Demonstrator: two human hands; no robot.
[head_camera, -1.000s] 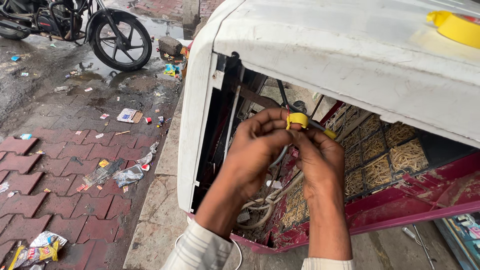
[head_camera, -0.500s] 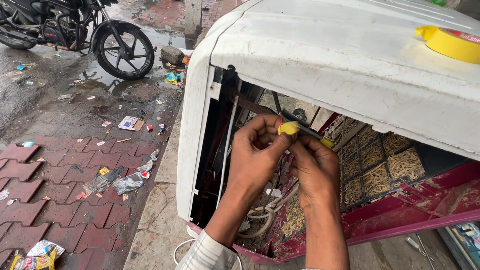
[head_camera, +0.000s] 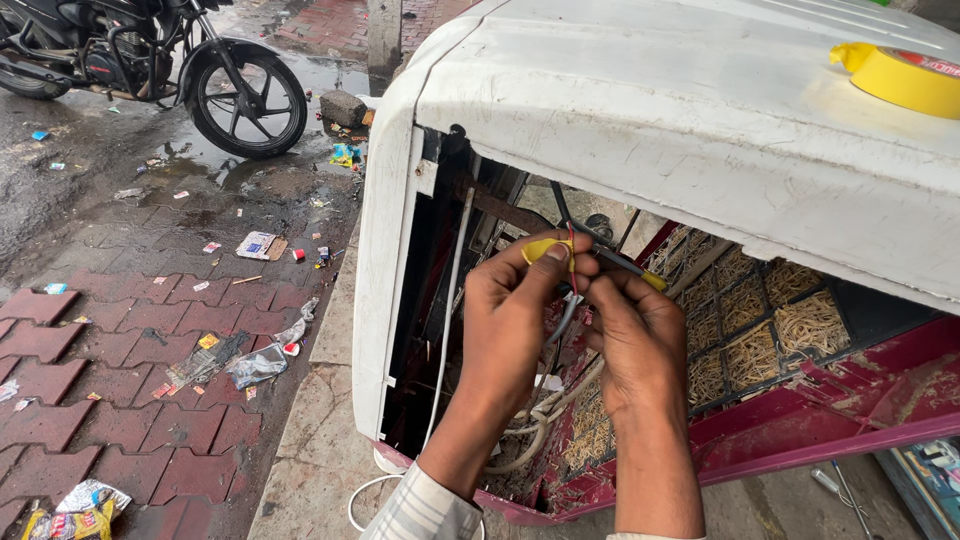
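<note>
Head cam showed the left hand (head_camera: 510, 320) and right hand (head_camera: 630, 330) both pinching a thin, floppy wire (head_camera: 566, 318) at its yellow-taped joint (head_camera: 545, 248), probably light, inside the white cooler (head_camera: 640, 110).

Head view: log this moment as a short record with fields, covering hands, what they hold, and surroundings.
left hand: pinches a yellow strip of tape at a wire joint
right hand: pinches the thin red and grey wires beside it
housing: white curved metal cooler cover, side open
on top: yellow roll of tape
inside: straw-coloured pad behind a dark grille
ground: wet red brick paving, litter, black parked motorcycle
</note>
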